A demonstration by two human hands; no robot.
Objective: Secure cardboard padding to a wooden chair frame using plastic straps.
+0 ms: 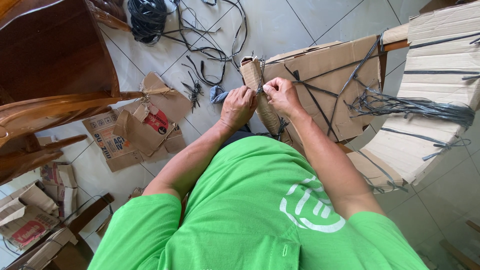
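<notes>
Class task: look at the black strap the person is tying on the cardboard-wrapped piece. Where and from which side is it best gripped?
Probably at the loose ends by the knot, from above: there the black strap stands clear of the cardboard, between left hand and right hand. Elsewhere it lies flat and tight.

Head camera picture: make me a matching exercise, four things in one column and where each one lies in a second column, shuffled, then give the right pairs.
Things
1. coil of black strapping
2. wooden chair
3. flattened printed cartons
4. both hands: left hand and right hand

Places
A. on the tiled floor, below the chair's armrest
B. at the cardboard-wrapped furniture part, pinching black strap
C. top of the picture, on the tiles
D. left edge of the picture

Pairs: 1-C, 2-D, 3-A, 4-B
</notes>
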